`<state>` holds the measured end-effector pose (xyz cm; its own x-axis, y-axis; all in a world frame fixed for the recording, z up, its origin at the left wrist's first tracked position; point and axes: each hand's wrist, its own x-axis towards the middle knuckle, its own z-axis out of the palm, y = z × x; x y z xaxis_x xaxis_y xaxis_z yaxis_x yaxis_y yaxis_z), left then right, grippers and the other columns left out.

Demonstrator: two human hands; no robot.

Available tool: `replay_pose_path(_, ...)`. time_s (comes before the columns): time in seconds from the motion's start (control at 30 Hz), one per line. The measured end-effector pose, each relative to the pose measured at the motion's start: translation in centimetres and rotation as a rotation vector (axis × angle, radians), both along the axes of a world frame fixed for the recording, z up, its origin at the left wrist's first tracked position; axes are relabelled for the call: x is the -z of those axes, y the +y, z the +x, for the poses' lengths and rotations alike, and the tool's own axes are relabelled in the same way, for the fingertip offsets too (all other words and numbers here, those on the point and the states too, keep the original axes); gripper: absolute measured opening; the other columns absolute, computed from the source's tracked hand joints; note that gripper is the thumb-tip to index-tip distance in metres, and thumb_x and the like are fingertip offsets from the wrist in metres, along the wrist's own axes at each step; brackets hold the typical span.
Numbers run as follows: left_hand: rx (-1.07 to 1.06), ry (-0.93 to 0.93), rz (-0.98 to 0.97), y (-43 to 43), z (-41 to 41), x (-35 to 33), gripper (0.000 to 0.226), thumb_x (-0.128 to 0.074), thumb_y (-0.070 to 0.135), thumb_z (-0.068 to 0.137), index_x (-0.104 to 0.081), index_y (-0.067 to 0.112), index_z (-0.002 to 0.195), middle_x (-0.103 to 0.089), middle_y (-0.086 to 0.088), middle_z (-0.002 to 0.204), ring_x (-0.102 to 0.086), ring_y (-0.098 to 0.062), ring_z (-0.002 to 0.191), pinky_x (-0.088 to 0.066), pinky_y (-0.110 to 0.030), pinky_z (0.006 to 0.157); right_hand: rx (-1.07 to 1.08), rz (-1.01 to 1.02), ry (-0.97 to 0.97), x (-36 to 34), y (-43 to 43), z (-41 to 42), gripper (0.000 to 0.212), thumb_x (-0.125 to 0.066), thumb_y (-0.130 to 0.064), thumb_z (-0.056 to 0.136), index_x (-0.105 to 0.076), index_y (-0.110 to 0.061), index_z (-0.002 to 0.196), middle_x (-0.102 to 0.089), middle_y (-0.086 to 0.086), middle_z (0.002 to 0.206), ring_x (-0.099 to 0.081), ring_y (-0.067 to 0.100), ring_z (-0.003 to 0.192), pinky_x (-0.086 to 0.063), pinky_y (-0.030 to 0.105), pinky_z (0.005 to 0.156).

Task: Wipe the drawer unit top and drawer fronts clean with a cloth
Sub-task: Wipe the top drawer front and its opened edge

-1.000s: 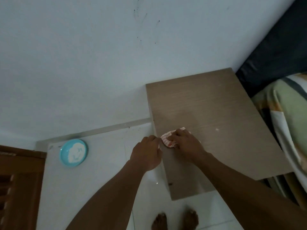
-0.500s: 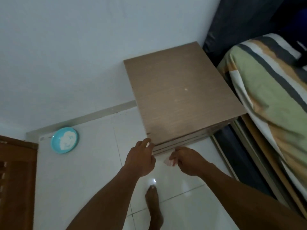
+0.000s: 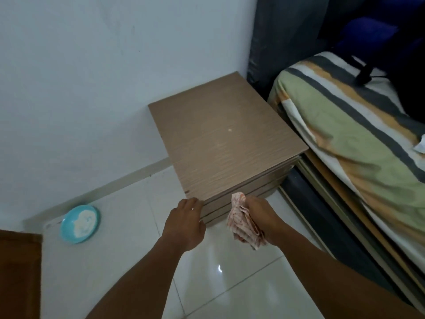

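Wiping task, mid-course. The right hand [image 3: 264,215] holds the bunched cloth [image 3: 243,223], fingers curled round it, just in front of the drawer unit [image 3: 220,143], level with its drawer fronts [image 3: 243,192]; whether cloth touches wood cannot be told. The left hand [image 3: 184,223] has loosely bent fingers, tips at the unit's front-left corner, holding nothing. Judged stage: work is at the fronts, which all appear left to do. The top bears a pale speck [image 3: 230,129] and faint smears, so may need another pass. Behind the unit, a white wall [image 3: 92,77]; right of it, a striped bed [image 3: 356,134]; left of it, a blue plate [image 3: 80,224] on the glossy tiled floor [image 3: 230,272].
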<state>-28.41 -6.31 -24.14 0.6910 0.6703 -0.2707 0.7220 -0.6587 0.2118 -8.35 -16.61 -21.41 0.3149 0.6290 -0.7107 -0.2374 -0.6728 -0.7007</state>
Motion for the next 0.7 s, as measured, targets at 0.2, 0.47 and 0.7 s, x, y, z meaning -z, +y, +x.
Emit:
replay_pose_path(0.2,0.184,0.009,0.078,2.7,-0.1,2.0,0.054,-0.053,0.034,0.091,-0.042,0.023,0.143,-0.045,0.002,0.145,-0.037,-0.025,0.138,-0.037,-0.04,0.108,0.168,0.149,-0.385,3.0,2.2,-2.2,0.037,-0.04,-0.041,0.104,-0.059,-0.012,0.09,-0.066,0.012,0.088,-0.067,0.024,0.082,-0.058,0.043,0.081)
replay_pose_path(0.47,0.448,-0.3,0.263,6.1,-3.1,6.5,0.051,-0.051,0.024,0.08,-0.055,0.022,0.13,-0.057,0.0,0.127,-0.054,-0.024,0.116,-0.051,-0.038,0.09,0.302,0.393,-0.934,12.2,3.6,-9.7,0.043,-0.04,-0.023,0.095,-0.05,-0.017,0.136,-0.051,0.002,0.114,-0.051,0.002,0.086,-0.041,0.007,0.071)
replay_pose_path(0.7,0.476,-0.494,0.398,7.3,-3.9,12.5,0.072,-0.064,0.035,0.075,-0.049,0.013,0.142,-0.053,-0.006,0.141,-0.049,-0.026,0.13,-0.043,-0.038,0.106,0.374,0.626,-1.107,18.4,5.5,-12.0,0.048,-0.038,-0.03,0.096,-0.058,-0.004,0.13,-0.059,0.016,0.126,-0.058,0.022,0.108,-0.057,0.034,0.09)
